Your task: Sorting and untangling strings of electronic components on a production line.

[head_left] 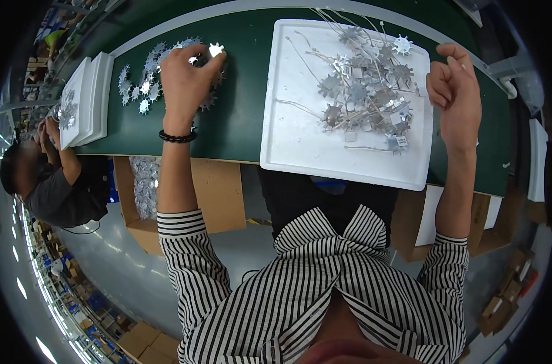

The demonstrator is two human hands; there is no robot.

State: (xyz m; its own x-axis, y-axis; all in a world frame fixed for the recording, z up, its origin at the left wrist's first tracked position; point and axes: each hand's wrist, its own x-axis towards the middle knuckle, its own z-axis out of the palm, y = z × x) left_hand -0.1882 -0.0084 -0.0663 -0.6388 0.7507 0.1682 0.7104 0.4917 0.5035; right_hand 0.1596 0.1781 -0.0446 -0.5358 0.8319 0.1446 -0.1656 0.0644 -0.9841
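Note:
My left hand (188, 79) is over the left part of the green table, thumb and forefinger closed on a shiny toothed metal disc (216, 50). Beneath and around it lie several more flat, star-shaped metal discs (146, 87), loosely scattered. My right hand (454, 91) hovers just off the right edge of a white foam tray (348, 164), its fingers curled in; whatever they hold, if anything, is hidden. In the tray is a heap of toothed discs with thin cables (357, 92) and small pale blocks attached. Some cables stick out past the tray's far edge.
A stack of white foam trays (97, 100) stands at the table's left end, where a co-worker (57, 176) sits. Under the table, an open cardboard box (221, 191) contains clear bagged material. More cardboard boxes (409, 221) stand below at right. The tray overhangs the green table's (236, 133) near edge.

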